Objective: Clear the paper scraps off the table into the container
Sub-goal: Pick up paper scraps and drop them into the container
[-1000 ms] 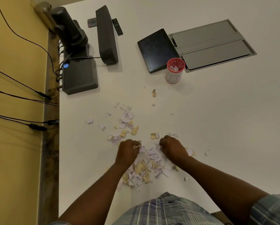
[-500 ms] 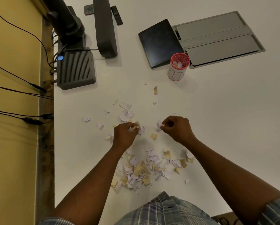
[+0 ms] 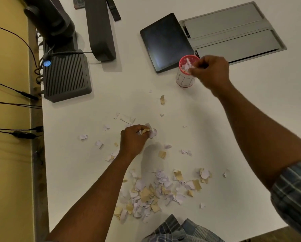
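White and tan paper scraps [image 3: 153,194] lie heaped near the table's front edge, with several loose ones scattered further out. My left hand [image 3: 134,139] is closed on a bunch of scraps above the middle of the scatter. My right hand [image 3: 210,71] is over the right side of the red-rimmed white cup [image 3: 184,79], pinching white scraps at its mouth. The cup holds scraps inside. Motion blurs my right hand's fingers.
A black tablet [image 3: 163,41] leans just behind the cup, beside a grey recessed table hatch [image 3: 233,30]. Dark electronic boxes [image 3: 66,75] and a speaker bar [image 3: 99,27] stand at the back left. Cables hang down the yellow wall [image 3: 8,102] on the left.
My right hand has carried its scraps from the middle of the table up to the cup. My left hand has lifted slightly with its scraps and stayed near the middle.
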Demonstrator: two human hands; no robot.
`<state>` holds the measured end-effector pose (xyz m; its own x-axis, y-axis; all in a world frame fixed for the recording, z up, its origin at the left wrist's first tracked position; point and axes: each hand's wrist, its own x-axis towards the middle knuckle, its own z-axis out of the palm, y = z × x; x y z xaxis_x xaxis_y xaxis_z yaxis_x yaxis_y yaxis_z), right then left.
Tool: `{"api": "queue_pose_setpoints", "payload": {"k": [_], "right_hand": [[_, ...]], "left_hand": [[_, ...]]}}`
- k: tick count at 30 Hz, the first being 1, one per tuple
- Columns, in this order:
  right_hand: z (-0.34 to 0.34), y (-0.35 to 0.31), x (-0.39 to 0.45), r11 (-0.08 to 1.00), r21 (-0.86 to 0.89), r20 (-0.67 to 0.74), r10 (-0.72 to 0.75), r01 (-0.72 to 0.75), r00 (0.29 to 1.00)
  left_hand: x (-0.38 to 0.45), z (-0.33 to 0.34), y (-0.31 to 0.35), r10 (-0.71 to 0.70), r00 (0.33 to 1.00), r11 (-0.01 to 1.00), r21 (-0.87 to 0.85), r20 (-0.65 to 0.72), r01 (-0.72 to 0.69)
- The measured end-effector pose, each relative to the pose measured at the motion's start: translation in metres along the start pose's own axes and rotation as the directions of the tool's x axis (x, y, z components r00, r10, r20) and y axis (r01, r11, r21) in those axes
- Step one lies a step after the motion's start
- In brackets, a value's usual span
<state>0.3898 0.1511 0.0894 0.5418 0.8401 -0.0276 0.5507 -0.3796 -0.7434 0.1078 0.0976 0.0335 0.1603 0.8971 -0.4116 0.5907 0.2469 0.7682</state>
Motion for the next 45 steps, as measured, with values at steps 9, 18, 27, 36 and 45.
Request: {"api": "queue_pose_setpoints", "payload": {"k": [9, 18, 27, 36, 45], "right_hand": [[0.033, 0.020, 0.071, 0.887, -0.442, 0.143, -0.077, 0.133, 0.987], [0.040, 0.028, 0.045, 0.923, -0.367, -0.104, -0.166, 0.118, 0.981], [0.080, 0.070, -0.103, 0.990, -0.103, -0.058, -0.101, 0.095, 0.993], [0.085, 0.078, -0.212, 0.983, -0.118, 0.340, -0.093, 0.141, 0.936], [0.079, 0.087, -0.238, 0.964, -0.165, 0.378, -0.132, 0.207, 0.916]], "left_hand": [[0.009, 0.013, 0.006, 0.005, 0.999, 1.000, 0.004, 0.032, -0.005], [0.038, 0.021, 0.046, 0.090, 0.995, 0.995, -0.045, 0.036, -0.089], [0.099, 0.046, 0.142, 0.396, 0.918, 0.913, 0.116, -0.007, -0.392], [0.169, 0.096, 0.198, 0.581, 0.802, 0.654, 0.508, 0.136, -0.560], [0.182, 0.115, 0.210, 0.418, 0.823, 0.437, 0.709, 0.386, -0.554]]}}
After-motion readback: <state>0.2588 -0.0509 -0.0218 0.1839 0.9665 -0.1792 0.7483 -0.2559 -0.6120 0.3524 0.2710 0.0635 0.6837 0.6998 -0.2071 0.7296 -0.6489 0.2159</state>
